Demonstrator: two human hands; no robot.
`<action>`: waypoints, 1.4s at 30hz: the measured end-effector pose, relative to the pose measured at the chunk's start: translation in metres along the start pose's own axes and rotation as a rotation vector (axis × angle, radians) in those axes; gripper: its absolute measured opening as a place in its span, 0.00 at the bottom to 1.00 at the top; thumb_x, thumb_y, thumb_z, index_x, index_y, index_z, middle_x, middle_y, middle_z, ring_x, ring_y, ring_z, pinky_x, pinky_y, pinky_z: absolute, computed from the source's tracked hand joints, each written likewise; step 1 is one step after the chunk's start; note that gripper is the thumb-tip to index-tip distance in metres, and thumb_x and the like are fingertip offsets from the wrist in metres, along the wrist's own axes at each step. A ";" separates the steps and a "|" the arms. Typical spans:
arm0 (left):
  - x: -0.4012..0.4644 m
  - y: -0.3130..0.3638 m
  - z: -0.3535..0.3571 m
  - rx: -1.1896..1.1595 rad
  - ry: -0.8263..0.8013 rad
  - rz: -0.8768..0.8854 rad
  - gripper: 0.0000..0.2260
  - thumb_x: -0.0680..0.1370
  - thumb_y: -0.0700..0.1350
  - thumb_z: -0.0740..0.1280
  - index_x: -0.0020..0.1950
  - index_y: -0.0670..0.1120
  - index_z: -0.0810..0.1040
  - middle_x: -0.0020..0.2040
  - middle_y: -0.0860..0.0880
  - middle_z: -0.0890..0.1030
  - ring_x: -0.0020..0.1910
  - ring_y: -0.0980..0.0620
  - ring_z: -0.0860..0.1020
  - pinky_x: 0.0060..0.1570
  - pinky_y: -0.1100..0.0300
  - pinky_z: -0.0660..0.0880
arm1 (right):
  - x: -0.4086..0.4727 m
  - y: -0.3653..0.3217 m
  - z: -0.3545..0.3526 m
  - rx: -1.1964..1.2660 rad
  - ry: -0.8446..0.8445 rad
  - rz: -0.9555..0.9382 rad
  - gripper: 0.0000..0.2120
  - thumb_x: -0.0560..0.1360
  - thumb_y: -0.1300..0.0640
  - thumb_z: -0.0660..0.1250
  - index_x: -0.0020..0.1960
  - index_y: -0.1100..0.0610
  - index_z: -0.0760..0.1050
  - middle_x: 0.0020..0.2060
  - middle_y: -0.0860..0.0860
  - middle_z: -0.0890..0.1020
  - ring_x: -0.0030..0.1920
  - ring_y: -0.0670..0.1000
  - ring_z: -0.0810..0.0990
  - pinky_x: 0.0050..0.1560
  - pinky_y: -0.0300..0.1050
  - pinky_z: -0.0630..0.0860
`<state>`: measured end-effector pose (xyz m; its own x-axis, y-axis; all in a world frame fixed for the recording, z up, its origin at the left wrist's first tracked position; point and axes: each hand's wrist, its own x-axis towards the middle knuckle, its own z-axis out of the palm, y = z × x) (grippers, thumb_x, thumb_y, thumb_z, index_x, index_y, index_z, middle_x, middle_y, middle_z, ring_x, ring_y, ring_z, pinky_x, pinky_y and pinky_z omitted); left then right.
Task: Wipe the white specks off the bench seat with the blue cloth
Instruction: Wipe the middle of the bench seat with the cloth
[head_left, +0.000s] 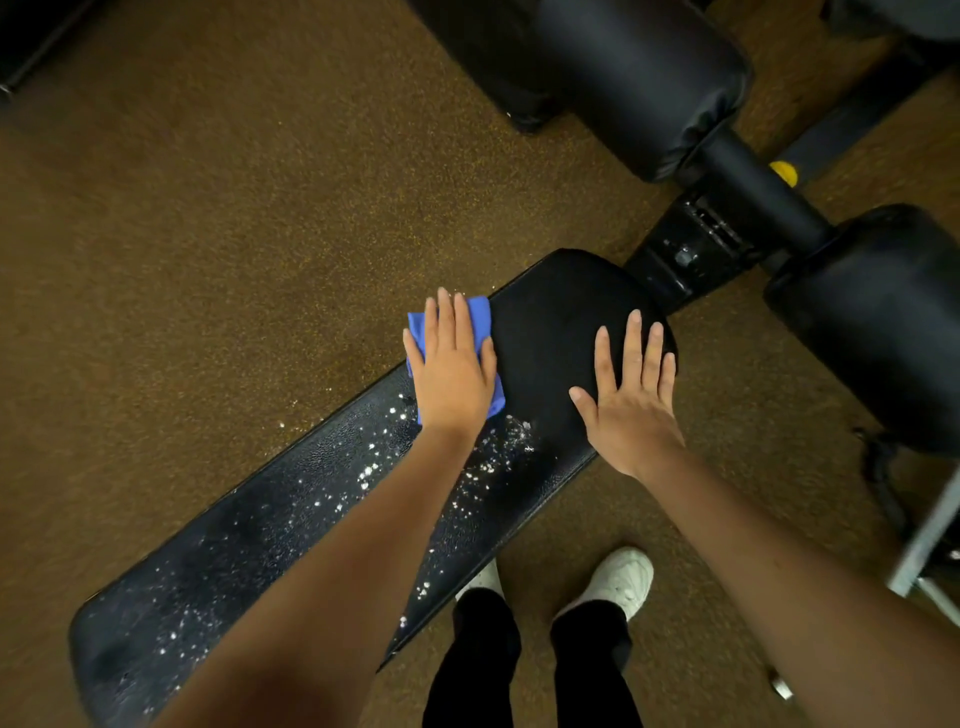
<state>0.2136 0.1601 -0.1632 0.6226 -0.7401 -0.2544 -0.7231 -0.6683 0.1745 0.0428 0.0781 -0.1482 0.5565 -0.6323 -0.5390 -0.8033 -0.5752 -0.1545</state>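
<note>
No text, label, brand, number or sign can be read anywhere in this view of the gym.

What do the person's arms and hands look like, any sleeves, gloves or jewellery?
Both forearms are bare right down to the bottom edge of the picture, so no sleeves show. The left hand and right hand wear no gloves, and no rings, watch or wristband show. Fingernails are short and unpainted. Lower down, the person wears black trousers and white shoes.
</note>
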 end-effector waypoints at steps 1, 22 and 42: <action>0.005 0.002 0.000 -0.030 0.009 -0.030 0.26 0.80 0.52 0.45 0.75 0.42 0.52 0.76 0.44 0.55 0.75 0.47 0.51 0.72 0.46 0.46 | 0.000 0.000 0.000 0.001 0.002 0.002 0.32 0.79 0.41 0.41 0.71 0.54 0.26 0.68 0.57 0.23 0.70 0.60 0.26 0.70 0.57 0.32; -0.059 0.006 0.015 0.120 0.010 0.426 0.22 0.79 0.46 0.49 0.73 0.41 0.60 0.74 0.43 0.61 0.73 0.47 0.59 0.69 0.48 0.55 | 0.000 -0.001 0.002 0.016 0.021 0.014 0.32 0.79 0.42 0.43 0.70 0.53 0.25 0.67 0.56 0.23 0.70 0.59 0.26 0.70 0.56 0.31; -0.051 0.003 0.019 0.195 0.063 0.254 0.22 0.80 0.46 0.48 0.74 0.41 0.57 0.75 0.43 0.59 0.74 0.46 0.57 0.70 0.49 0.52 | 0.001 0.005 0.000 0.003 0.005 -0.056 0.33 0.80 0.41 0.43 0.72 0.55 0.27 0.70 0.60 0.26 0.70 0.62 0.26 0.68 0.57 0.30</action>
<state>0.1737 0.1972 -0.1675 0.4282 -0.8884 -0.1658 -0.8974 -0.4396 0.0378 0.0394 0.0745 -0.1501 0.6019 -0.6019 -0.5249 -0.7713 -0.6086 -0.1865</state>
